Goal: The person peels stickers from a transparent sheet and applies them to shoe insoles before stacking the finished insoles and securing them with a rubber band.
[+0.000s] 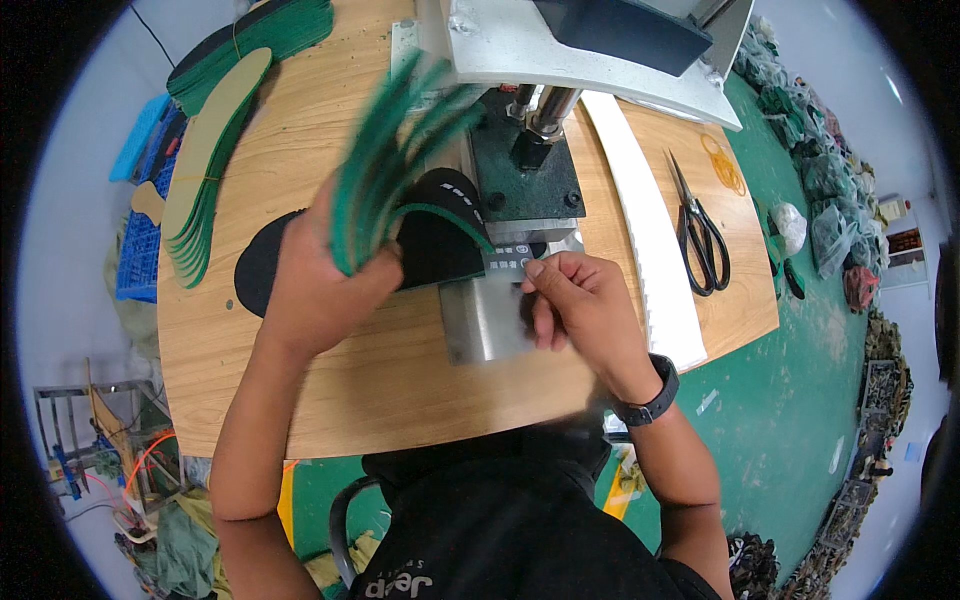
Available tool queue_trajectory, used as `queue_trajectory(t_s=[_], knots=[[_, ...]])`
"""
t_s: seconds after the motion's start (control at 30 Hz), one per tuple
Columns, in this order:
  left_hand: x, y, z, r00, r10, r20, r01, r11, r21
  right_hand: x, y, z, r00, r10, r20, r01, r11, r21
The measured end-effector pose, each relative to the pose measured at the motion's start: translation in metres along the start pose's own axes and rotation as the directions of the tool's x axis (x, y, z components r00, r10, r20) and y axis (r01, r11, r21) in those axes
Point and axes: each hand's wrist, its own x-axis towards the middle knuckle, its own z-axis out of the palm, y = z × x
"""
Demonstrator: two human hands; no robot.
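My left hand (325, 290) is closed round a fanned bunch of green-edged insoles (365, 190), blurred by motion. Beneath them lies a black insole (435, 250) with white print near its tip, its green edge bent upward. The dark rounded end of another insole (262, 262) shows left of my wrist. My right hand (590, 300) has thumb and forefinger pinched at a dark strip with white marks (507, 261), under the press head (530, 170). Whether the fingers grip the strip is hidden. A shiny metal plate (490, 325) juts toward me below that hand.
Stacks of insoles, beige-topped (215, 150) and black-topped (250, 45), lie at the far left beside a blue basket (140, 255). Right of the press are a long white strip (655, 240), black-handled scissors (703, 240) and yellow rubber bands (722, 165). Bagged goods (830, 225) line the green floor.
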Motion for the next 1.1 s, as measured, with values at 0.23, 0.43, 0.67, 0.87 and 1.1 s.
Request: queue_trajectory(t_s=[0.23,0.43,0.67,0.87,1.1], knots=[[0.001,0.012,0.015,0.986,0.121,0.113,-0.158,0.890,0.428,-0.002,0.000,0.000,0.998,-0.066,0.017,0.066,0.998,0.014],[-0.001,0.006,0.005,0.988,0.116,0.104,-0.141,0.949,0.281,-0.009,0.011,-0.004,0.985,-0.124,-0.117,0.137,0.984,0.112],[-0.001,-0.002,-0.003,0.984,0.082,-0.161,-0.098,0.991,-0.092,-0.010,0.011,-0.003,0.979,-0.142,-0.144,0.165,0.974,0.158],[-0.001,-0.002,-0.011,0.979,0.018,-0.204,-0.054,0.983,-0.174,0.005,0.000,-0.005,0.999,-0.041,0.025,0.042,0.998,-0.045],[-0.001,-0.003,-0.006,0.978,0.015,-0.208,-0.044,0.990,-0.136,0.006,-0.001,-0.004,0.999,-0.038,0.007,0.038,0.998,-0.054]])
